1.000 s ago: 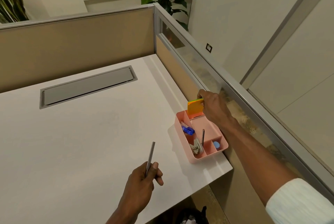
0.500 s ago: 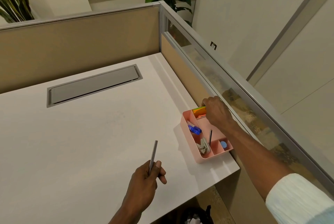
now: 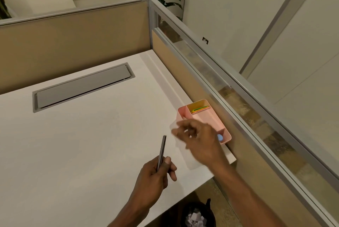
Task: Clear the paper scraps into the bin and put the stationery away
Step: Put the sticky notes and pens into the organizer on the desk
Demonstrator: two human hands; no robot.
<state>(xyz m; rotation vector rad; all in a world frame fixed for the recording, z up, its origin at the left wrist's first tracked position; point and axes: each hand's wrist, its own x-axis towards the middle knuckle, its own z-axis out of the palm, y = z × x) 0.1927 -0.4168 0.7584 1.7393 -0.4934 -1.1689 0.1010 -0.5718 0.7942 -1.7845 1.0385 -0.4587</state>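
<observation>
Right hand (image 3: 200, 141), motion-blurred, hangs at center right of the frame over the near half of the pink organizer (image 3: 211, 119), hiding those compartments; fingers loosely curled, nothing visibly in them, grip state unclear from blur. Left hand (image 3: 156, 177), lower center, pinches one thin dark pen (image 3: 162, 150) between thumb and fingers, tip pointing up-frame. Organizer: matte pink plastic, rectangular, divided; sits at the desk's right edge against the tan partition (image 3: 73, 43). Its far compartment holds one stack of yellow-green sticky notes (image 3: 200, 108); one small blue round item (image 3: 220, 137) in near corner. White smooth desk (image 3: 91, 144), one grey cable hatch (image 3: 82, 87) upper left. One black bin (image 3: 198, 215) with crumpled white paper scraps (image 3: 195, 219), bottom center, under desk edge.
</observation>
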